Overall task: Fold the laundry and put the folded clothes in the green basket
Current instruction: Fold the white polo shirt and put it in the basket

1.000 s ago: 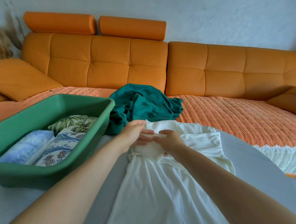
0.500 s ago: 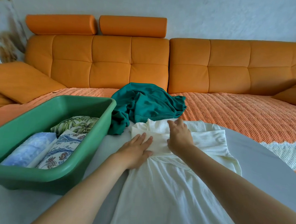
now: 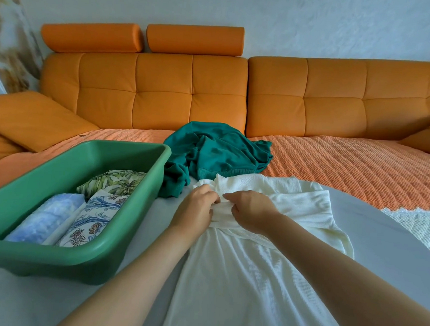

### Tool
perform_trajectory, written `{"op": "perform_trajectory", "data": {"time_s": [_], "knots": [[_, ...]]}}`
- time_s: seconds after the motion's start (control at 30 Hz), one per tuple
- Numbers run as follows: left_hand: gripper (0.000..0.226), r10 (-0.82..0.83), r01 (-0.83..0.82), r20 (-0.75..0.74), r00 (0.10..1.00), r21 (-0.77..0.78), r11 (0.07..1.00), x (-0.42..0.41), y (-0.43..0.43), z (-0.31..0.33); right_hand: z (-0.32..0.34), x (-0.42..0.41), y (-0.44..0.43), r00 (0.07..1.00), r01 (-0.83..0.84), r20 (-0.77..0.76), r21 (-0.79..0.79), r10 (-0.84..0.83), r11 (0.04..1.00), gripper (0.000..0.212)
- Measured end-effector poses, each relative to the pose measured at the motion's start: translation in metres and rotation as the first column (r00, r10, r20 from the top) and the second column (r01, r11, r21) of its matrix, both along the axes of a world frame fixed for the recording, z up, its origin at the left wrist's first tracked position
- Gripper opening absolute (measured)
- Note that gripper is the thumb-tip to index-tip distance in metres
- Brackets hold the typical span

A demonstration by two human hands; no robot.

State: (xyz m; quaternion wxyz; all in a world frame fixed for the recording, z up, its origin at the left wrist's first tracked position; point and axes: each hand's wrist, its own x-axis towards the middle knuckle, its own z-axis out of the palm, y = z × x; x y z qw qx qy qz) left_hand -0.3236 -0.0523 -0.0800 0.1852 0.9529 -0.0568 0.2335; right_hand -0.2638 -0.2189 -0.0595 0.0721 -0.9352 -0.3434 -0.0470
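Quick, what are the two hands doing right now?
Left hand: fingers curled, pinching the white garment.
Right hand: fingers curled, pinching the same white garment.

Bare bench [image 3: 385, 243] lies open right of the white garment [image 3: 252, 278]. Left, the green basket [image 3: 77, 257] walls a narrow strip. Beyond, the crumpled teal garment [image 3: 217, 150] blocks the far edge.

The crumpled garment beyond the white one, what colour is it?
The crumpled garment is plain teal green, seen in the head view.
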Motion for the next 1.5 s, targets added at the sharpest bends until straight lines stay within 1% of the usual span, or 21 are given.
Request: {"op": "perform_trajectory", "data": {"time_s": [0.07,0.17,0.23,0.27,0.33,0.4,0.47,0.53,0.63,0.7,0.87,0.97,1.03,1.13,1.2,1.23,1.33,1.37,1.4,1.43,1.5], "knots": [[0.032,-0.018,0.02,-0.036,0.999,0.044,0.999,-0.004,0.0,0.002,-0.005,0.005,-0.003,0.991,-0.086,0.104,-0.029,0.089,0.996,0.045],[0.036,0.006,-0.008,-0.09,0.996,-0.027,1.0,-0.01,-0.004,0.004,-0.01,0.007,-0.007,0.969,-0.188,0.137,-0.123,0.204,0.975,0.045],[0.033,0.015,-0.032,-0.183,0.983,-0.088,0.996,-0.011,-0.004,0.004,-0.011,0.004,-0.008,0.976,-0.196,0.068,-0.163,0.209,0.967,0.044],[0.025,0.0,-0.036,-0.244,0.97,-0.143,0.989,-0.011,-0.002,0.005,-0.01,0.002,-0.009,0.984,-0.177,0.005,-0.15,0.179,0.973,0.044],[0.006,-0.06,-0.073,-0.371,0.927,-0.336,0.939,-0.013,0.004,0.012,-0.003,-0.001,-0.007,0.981,-0.082,-0.181,-0.036,0.074,0.996,0.04],[0.016,-0.039,-0.153,-0.357,0.933,-0.492,0.857,-0.012,0.013,0.019,0.005,0.0,-0.004,0.955,0.017,-0.296,0.089,0.01,0.996,0.046],[0.02,0.113,-0.272,-0.306,0.945,-0.55,0.79,-0.012,0.022,0.024,0.009,0.001,0.001,0.955,0.057,-0.296,0.109,-0.023,0.992,0.045],[0.022,0.175,-0.347,-0.362,0.916,-0.492,0.799,-0.013,0.029,0.025,0.01,0.004,0.007,0.96,0.066,-0.276,0.086,-0.04,0.994,0.036],[0.016,0.104,-0.333,-0.528,0.843,-0.359,0.872,-0.018,0.029,0.021,0.01,0.011,0.024,0.961,0.08,-0.269,0.035,-0.068,0.996,0.034],[0.012,0.093,-0.319,-0.57,0.816,-0.311,0.895,-0.023,0.026,0.021,0.009,0.017,0.04,0.97,0.089,-0.221,-0.049,-0.097,0.995,0.032],[0.028,0.11,-0.241,-0.46,0.881,-0.235,0.942,-0.026,0.025,0.019,0.004,0.029,0.067,0.946,0.171,-0.272,-0.049,-0.178,0.984,0.032],[0.026,0.061,-0.209,-0.436,0.898,-0.3,0.931,-0.025,0.026,0.012,0.002,0.037,0.074,0.937,0.23,-0.287,0.072,-0.201,0.97,0.026],[0.027,0.059,-0.21,-0.404,0.913,-0.34,0.917,-0.025,0.03,0.008,-0.001,0.041,0.076,0.947,0.267,-0.218,0.115,-0.238,0.957,0.022],[0.026,0.027,-0.204,-0.416,0.909,-0.387,0.899,-0.029,0.034,0.005,-0.011,0.04,0.079,0.965,0.247,-0.106,0.054,-0.241,0.967,0.023],[0.024,0.051,-0.199,-0.44,0.896,-0.297,0.934,-0.03,0.033,0.005,-0.021,0.036,0.08,0.973,0.21,-0.104,0.043,-0.205,0.977,0.024],[0.022,0.09,-0.201,-0.408,0.908,-0.237,0.95,-0.029,0.031,0.005,-0.024,0.035,0.08,0.976,0.2,-0.104,0.067,-0.193,0.977,0.024],[0.022,0.113,-0.142,-0.163,0.98,-0.172,0.975,-0.024,0.029,0.008,-0.022,0.031,0.073,0.981,0.194,-0.004,0.159,-0.196,0.968,0.028],[0.028,0.083,-0.098,-0.139,0.987,-0.107,0.989,-0.021,0.028,0.007,-0.019,0.028,0.07,0.978,0.194,0.039,0.171,-0.203,0.966,0.028],[0.036,0.053,-0.056,-0.185,0.981,-0.012,0.998,-0.019,0.028,0.006,-0.015,0.024,0.066,0.976,0.193,0.067,0.175,-0.207,0.966,0.03],[0.044,0.043,-0.018,-0.292,0.956,0.087,0.996,-0.019,0.028,0.004,-0.012,0.02,0.061,0.976,0.19,0.08,0.16,-0.204,0.969,0.033],[0.057,0.07,0.025,-0.56,0.825,0.159,0.987,-0.017,0.03,0.0,-0.01,0.007,0.049,0.985,0.167,0.046,0.047,-0.169,0.985,0.04]]}}
